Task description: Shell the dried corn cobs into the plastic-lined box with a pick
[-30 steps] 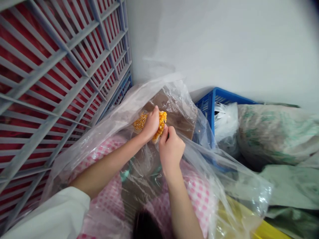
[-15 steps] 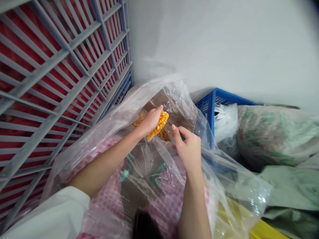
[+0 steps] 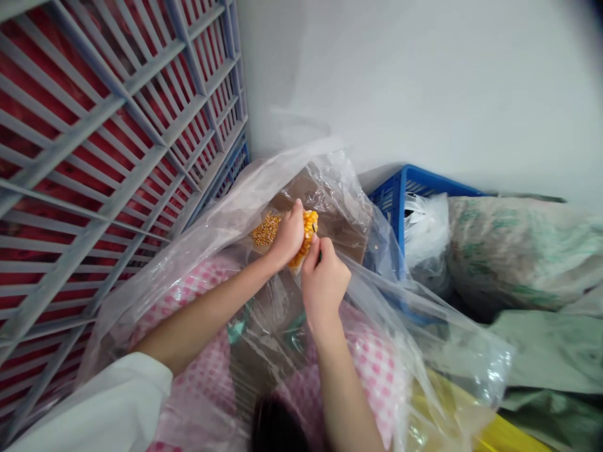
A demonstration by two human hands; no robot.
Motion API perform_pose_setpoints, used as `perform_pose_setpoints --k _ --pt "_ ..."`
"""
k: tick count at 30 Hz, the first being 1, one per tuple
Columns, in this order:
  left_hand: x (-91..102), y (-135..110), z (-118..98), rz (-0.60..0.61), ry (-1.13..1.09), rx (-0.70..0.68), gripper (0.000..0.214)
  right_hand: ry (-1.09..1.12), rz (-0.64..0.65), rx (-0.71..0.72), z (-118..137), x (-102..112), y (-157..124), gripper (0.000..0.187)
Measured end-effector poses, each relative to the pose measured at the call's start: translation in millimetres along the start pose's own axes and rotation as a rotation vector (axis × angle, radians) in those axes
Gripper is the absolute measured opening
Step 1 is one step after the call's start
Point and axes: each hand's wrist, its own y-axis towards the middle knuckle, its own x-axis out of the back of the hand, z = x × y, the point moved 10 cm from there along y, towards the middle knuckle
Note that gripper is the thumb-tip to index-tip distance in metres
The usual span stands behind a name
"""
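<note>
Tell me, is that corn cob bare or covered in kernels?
Not bare: the corn cob held in the left hand shows yellow kernels on its visible side. I cannot tell about the covered part.

A slatted grey crate (image 3: 123,95), blue crate (image 3: 402,216) and bulky sack (image 3: 522,251) suggest a storage corner.

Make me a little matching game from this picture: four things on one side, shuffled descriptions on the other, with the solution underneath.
Things
1. Corn cob
2. Loose kernels
3. Tall slatted crate
4. Bulky sack

Descriptions
A. Pale with green markings, at picture right
B. In a golden patch, just to the picture left of the left hand
C. Red showing between its bars
D. Gripped in the left hand

Pairs: 1-D, 2-B, 3-C, 4-A
</note>
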Motion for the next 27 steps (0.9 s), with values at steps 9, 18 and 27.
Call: perform_pose_setpoints --k 9,18,27 --pt "-0.2 4 -6 0.131 -0.135 0.035 0.035 0.340 0.175 0.107 -8 20 12 0.043" --pt "-5.6 2 -25 0.235 0.089 -0.105 0.036 0.417 0.228 0.103 -13 20 14 0.044" --pt "-11.7 -8 -36 0.251 0.395 -0.199 0.039 0.286 0.301 0.107 -15 14 15 0.040"
